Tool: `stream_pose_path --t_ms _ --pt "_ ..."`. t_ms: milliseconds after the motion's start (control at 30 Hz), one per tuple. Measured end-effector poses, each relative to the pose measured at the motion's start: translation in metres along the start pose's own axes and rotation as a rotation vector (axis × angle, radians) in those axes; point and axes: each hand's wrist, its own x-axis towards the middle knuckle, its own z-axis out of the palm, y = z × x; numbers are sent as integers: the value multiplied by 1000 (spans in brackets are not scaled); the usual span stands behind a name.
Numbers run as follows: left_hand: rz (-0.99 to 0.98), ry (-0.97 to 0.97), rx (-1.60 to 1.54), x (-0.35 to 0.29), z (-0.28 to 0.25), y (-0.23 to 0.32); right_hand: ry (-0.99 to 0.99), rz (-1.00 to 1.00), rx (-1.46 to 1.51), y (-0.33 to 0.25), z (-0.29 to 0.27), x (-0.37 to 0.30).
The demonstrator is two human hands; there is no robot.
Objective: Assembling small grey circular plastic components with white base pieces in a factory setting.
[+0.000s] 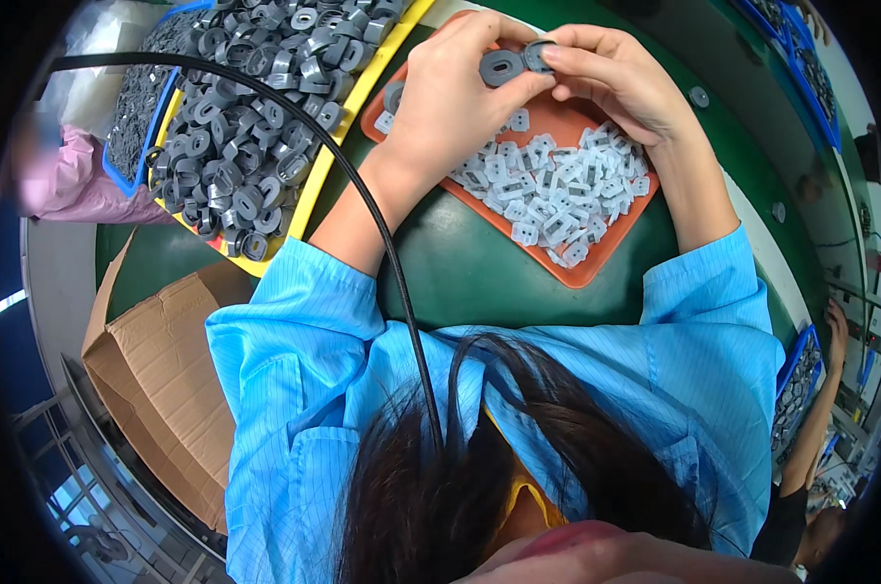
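Observation:
My left hand point(450, 92) is closed on a grey oval plastic piece point(500, 67) with a slotted middle, held between thumb and fingers. My right hand point(620, 83) pinches a second grey plastic piece point(537, 56) beside it, and the two pieces appear to touch. Both hands are over the far part of an orange tray point(578, 278). In that tray lies a heap of small translucent white plastic parts point(557, 190). Part of another grey piece point(393, 95) shows by my left wrist.
A yellow-rimmed bin point(302, 216) full of grey pieces stands left, beside a blue bin point(119, 180) of dark parts. A black cable point(348, 165) crosses above my left forearm. An open cardboard box point(173, 350) is lower left. Other people's pink sleeve point(80, 180) and bare arm point(818, 419) show at the sides.

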Motion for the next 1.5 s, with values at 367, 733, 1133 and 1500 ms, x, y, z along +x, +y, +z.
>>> stream_pose_path --t_ms 367,733,1133,1500 --pt "-248 -32 -219 -2 1 6 136 -237 -122 2 -1 -1" --pt "-52 3 32 2 -12 -5 -264 23 218 0 -38 18" --pt "-300 27 -378 -1 2 -16 405 -508 -1383 21 -56 69" --pt "-291 -16 -314 -4 -6 -4 -8 -374 -1303 10 35 -13"
